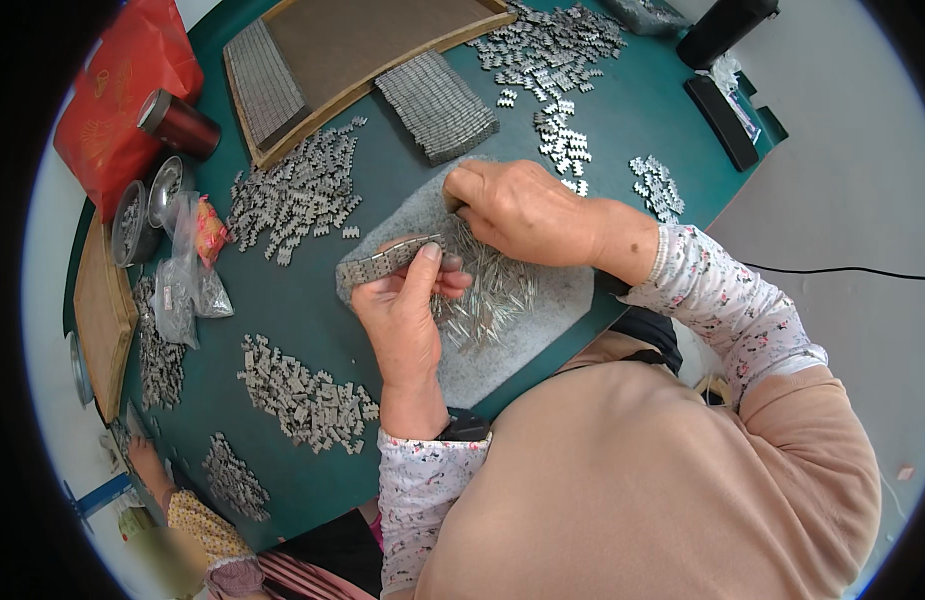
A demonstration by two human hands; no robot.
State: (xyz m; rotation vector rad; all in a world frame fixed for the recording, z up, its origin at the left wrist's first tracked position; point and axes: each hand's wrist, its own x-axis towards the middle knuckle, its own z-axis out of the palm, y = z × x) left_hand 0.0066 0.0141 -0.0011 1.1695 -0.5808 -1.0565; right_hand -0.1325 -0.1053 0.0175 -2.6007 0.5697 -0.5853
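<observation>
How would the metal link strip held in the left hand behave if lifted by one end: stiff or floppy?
Probably floppy: the link strip looks built of many small jointed segments, like the loose links piled nearby. It likely drapes beyond the left hand. Being metal, it may feel heavy for its size and slick.

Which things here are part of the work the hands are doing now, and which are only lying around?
In use:
left hand
right hand
metal link strip
thin metal pins
grey pad

Lying about:
red bag
dark red tin
plastic bags
black case
</observation>
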